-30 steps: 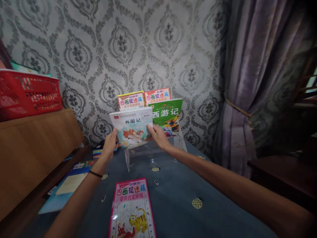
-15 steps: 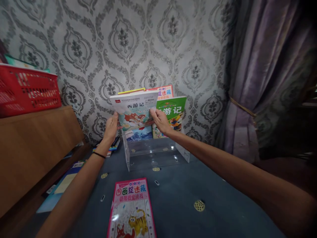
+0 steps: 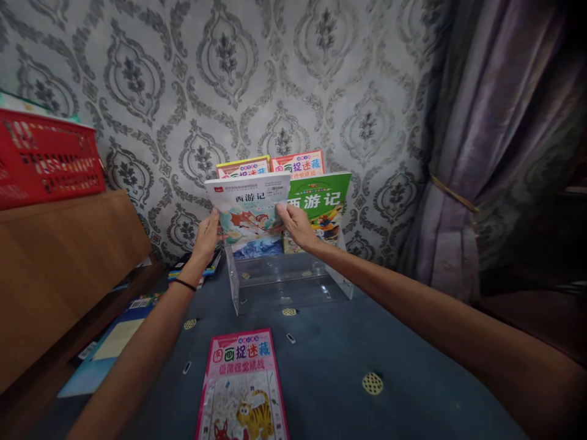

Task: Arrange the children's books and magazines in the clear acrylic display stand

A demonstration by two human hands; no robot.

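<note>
Between my two hands a thin white picture book (image 3: 250,211) is held up by its side edges, its cover facing me. My left hand (image 3: 208,235) is closed on its left edge, and my right hand (image 3: 298,226) pinches the right edge. Behind it stands a clear acrylic book rack (image 3: 275,275). A green book (image 3: 323,198) leans in the rack to the right, partly covered by my right hand. Farther back, the tops of a yellow-edged book (image 3: 243,165) and a red-edged book (image 3: 305,160) show. A blue wave-patterned cover (image 3: 259,247) peeks out below the white book.
A pink book (image 3: 243,379) with a cat on its cover lies on the dark blue tabletop (image 3: 330,366) in front. At left, a red basket (image 3: 50,159) sits on a wooden cabinet (image 3: 68,244), with several books (image 3: 114,336) beside it. A purple curtain (image 3: 477,153) hangs at right.
The white book sits slightly lower against the books behind, so the yellow-edged and red-edged covers show more. Both hands keep their hold. The view has shifted a little.
</note>
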